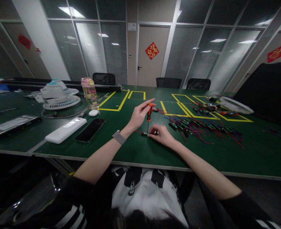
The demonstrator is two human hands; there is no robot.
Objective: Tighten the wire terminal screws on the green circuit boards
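My left hand is closed around the handle of an orange and black screwdriver, with its fingers reaching past the top. The screwdriver stands upright, and its thin shaft points down at a small green circuit board with wires. Whether the tip touches the board is too small to tell. Low on the table, my right hand pinches the right end of this board between bent fingers. Just behind the screwdriver lies another small board with red wires.
Several wired circuit boards lie heaped to the right, beside a white fan part. Left are a phone, a white power bank, a pink-lidded bottle and white fans. Yellow tape marks the green table.
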